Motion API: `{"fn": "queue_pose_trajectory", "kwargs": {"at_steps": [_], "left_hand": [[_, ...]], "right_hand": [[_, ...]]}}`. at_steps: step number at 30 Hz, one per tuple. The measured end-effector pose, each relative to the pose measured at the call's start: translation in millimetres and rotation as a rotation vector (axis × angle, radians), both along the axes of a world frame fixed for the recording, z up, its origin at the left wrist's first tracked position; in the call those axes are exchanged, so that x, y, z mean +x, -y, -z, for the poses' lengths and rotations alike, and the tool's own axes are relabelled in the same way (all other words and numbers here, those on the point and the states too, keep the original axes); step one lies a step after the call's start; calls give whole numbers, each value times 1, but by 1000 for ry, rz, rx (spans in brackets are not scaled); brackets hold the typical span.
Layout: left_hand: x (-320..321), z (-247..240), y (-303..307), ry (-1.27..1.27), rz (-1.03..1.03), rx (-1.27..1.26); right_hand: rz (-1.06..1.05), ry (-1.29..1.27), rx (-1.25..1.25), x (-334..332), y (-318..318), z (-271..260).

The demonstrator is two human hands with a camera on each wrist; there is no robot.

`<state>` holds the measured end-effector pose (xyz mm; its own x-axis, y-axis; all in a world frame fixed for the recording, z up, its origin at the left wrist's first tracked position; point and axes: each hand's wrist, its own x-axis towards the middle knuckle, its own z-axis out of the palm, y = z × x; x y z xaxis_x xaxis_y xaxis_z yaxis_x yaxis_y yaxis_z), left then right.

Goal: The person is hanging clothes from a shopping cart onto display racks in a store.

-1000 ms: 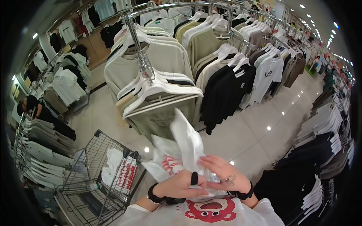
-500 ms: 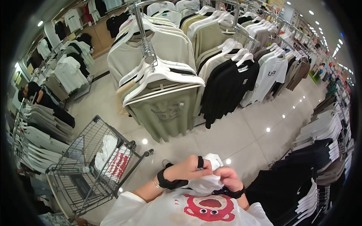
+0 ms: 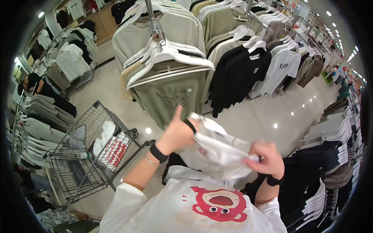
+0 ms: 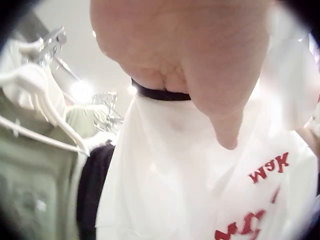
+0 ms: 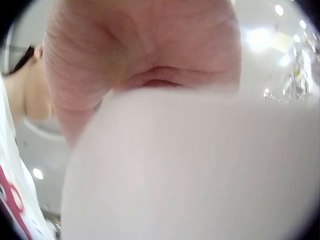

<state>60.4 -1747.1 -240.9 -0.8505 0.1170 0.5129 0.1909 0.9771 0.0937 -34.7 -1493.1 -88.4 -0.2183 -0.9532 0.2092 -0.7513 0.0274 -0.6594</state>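
Both hands hold a thin white piece with red lettering [image 3: 221,153] in front of my body; I cannot tell whether it is a bag or a shirt. My left hand [image 3: 176,134] grips its upper left edge, one finger pointing up, a black band round the fingers. At its right end my right hand [image 3: 268,159] pinches the edge between thumb and curled fingers. The left wrist view shows red letters [image 4: 270,168] on the surface below the left thumb [image 4: 227,130]. In the right wrist view, white material [image 5: 190,165] hides the right fingertips.
A wire shopping cart [image 3: 64,141] stands at left, holding a white item with red lettering [image 3: 112,151] and a small bottle [image 3: 82,155]. Ahead hangs an olive shirt [image 3: 171,93] on a rack. Black clothes on white hangers [image 3: 316,206] line the right. A person [image 3: 50,95] bends at far left.
The white piece went from raised up, to bunched small between the hands, to spread out between them. The hands have moved apart and forward. The view has tilted downward.
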Motion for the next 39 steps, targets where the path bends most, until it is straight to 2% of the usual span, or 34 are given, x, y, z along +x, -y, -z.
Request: {"fn": "queue_pose_trajectory", "kwargs": {"at_steps": [1, 2, 4, 5, 7, 8, 10, 11, 13, 14, 15, 17, 18, 20, 21, 23, 24, 26, 27, 29, 31, 33, 35, 37, 39], "left_hand": [[1, -3, 12, -51, -96, -83], [5, -12, 20, -90, -143, -67], [13, -24, 33, -245, -232, -64], [20, -33, 36, -236, -281, -20], [33, -49, 33, -235, -390, 30], [36, -52, 30, -234, -393, 28], [40, -55, 24, -427, -436, 98], [42, -59, 24, -426, -441, 96], [44, -65, 23, -475, -387, 137], [44, -66, 25, -453, -404, 137], [43, -65, 26, -453, -412, 139], [41, -63, 30, -398, -424, 54], [42, -63, 30, -352, -394, -8], [38, -57, 27, -323, -401, -47], [35, -53, 25, -295, -403, -87], [35, -48, 25, -322, -404, -93], [35, -49, 23, -331, -422, -8], [36, -54, 21, -339, -439, 74], [35, -58, 19, -403, -452, 113], [31, -64, 12, -465, -463, 152], [28, -68, 1, -627, -394, 259], [25, -68, -14, -629, -331, 311], [26, -78, -37, -609, -235, 308], [30, -68, -49, -561, -310, 106], [39, -55, -43, -570, -342, 55]], "right_hand": [[161, -285, 67, 0, 3, 0], [168, -281, 73, -2, 6, 2], [57, -344, -90, -8, 11, 9], [61, -345, -86, -6, 15, 8], [40, -360, -333, 0, 25, 8], [37, -358, -335, 3, 29, 11], [59, -221, -490, 4, 31, 18], [63, -174, -542, 4, 30, 22], [68, 212, -476, 1, 19, 35], [28, 437, -571, -1, 13, 40], [22, 439, -566, -8, 10, 40], [-11, 796, -1027, -22, 3, 36], [-16, 798, -1023, -25, 0, 33], [-329, 1230, -1164, -27, -8, 21], [-332, 1231, -1159, -31, -9, 17], [-1001, 921, -487, -40, -10, 7], [-1003, 919, -485, -38, -16, 4], [-815, 384, 239, -29, -30, 0], [-815, 385, 237, -19, -26, 2], [311, 36, 46, 12, -4, 10], [173, -119, -203, 5, 19, 38], [238, 244, -211, 39, 52, 51], [299, 132, -114, 53, 75, 72], [313, 134, -116, 45, 84, 102], [456, 6, -162, 35, 82, 117]]}}
